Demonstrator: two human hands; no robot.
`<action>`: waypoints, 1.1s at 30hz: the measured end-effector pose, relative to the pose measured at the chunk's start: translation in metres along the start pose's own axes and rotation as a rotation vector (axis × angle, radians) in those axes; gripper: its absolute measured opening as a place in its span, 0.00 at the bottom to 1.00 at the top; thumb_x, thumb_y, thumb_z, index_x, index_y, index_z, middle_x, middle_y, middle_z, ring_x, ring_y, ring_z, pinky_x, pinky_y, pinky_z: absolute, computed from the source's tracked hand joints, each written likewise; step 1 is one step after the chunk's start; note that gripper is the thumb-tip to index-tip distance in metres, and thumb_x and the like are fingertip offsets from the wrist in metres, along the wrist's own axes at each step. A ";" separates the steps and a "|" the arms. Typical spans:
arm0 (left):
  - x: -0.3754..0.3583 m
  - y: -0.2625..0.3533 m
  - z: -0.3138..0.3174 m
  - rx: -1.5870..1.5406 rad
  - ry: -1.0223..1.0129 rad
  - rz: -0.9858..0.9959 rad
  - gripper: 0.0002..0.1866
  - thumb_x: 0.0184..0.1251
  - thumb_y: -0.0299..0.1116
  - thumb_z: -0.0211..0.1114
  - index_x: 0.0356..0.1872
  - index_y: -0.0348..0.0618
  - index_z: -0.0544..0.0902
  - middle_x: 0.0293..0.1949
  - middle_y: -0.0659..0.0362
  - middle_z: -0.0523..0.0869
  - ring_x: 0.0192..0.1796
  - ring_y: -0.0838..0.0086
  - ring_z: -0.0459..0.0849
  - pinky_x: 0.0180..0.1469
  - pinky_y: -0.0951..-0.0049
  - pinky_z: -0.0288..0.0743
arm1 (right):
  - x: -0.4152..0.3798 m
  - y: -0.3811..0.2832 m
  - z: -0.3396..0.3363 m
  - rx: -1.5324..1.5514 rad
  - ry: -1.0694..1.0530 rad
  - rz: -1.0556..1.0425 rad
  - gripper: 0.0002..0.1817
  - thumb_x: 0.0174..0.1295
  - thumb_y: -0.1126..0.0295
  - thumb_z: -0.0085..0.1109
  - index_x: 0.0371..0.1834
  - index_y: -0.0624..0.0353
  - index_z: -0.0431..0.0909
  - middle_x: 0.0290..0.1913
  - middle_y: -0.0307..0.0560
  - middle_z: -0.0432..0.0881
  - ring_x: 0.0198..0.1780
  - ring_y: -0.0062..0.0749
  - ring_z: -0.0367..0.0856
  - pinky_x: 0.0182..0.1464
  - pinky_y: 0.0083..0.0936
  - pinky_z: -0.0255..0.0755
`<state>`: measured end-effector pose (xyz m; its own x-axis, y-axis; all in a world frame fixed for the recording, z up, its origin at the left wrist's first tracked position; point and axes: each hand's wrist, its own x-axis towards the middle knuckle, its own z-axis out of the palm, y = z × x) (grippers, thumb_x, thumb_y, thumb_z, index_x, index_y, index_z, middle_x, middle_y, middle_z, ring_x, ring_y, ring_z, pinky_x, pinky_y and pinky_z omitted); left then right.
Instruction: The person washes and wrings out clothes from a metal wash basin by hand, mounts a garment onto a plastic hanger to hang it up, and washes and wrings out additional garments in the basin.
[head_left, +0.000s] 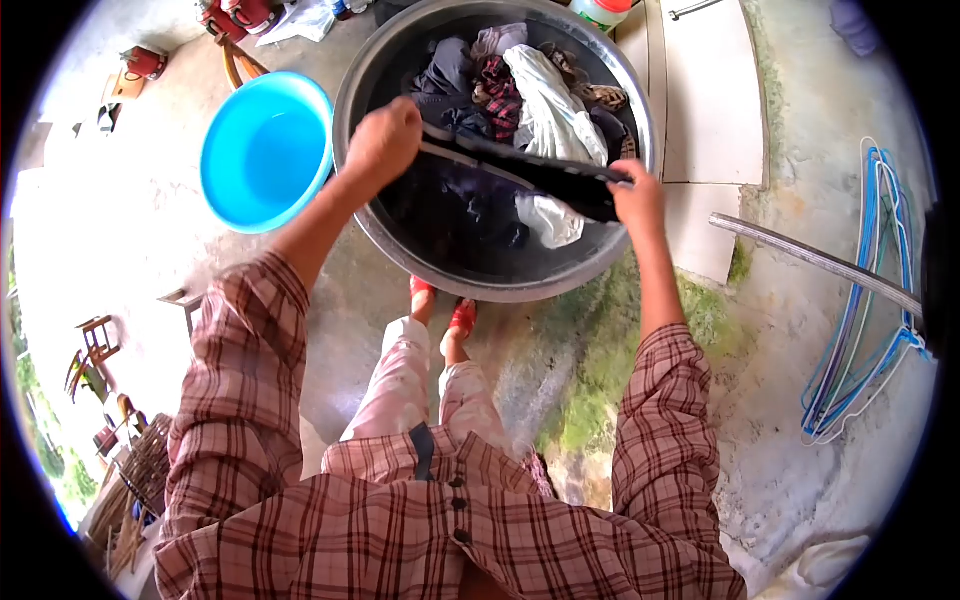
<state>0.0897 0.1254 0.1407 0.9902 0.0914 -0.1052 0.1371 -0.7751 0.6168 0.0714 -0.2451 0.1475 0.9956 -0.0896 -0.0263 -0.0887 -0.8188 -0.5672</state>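
Observation:
A dark garment, with a pale strip along part of it, is stretched taut over a wide metal basin. My left hand is closed around its left end, above the basin's left side. Its right end is pinched by my right hand, near the right rim. In the far half of the basin lies a heap of laundry, with a white garment, a red-and-black plaid garment and a grey garment. A small white cloth and dark fabric lie in the near half, partly behind the stretched garment.
Left of the metal basin stands a blue plastic basin. Several hangers hang at the right near a metal pole. A container with a red lid is at the far rim. Greenish patches mark the concrete floor.

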 end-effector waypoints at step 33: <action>0.036 -0.074 0.108 0.012 -0.556 0.074 0.20 0.53 0.19 0.50 0.40 0.48 0.88 0.35 0.56 0.88 0.40 0.68 0.86 0.47 0.71 0.76 | 0.000 0.108 0.121 1.144 -0.247 0.973 0.13 0.63 0.74 0.47 0.49 0.62 0.76 0.36 0.51 0.76 0.34 0.42 0.80 0.38 0.44 0.82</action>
<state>0.1125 0.1180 0.0070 0.8344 -0.3046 -0.4593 0.0642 -0.7741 0.6298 0.0657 -0.2652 -0.0137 0.5553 -0.1292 -0.8215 -0.7387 0.3772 -0.5587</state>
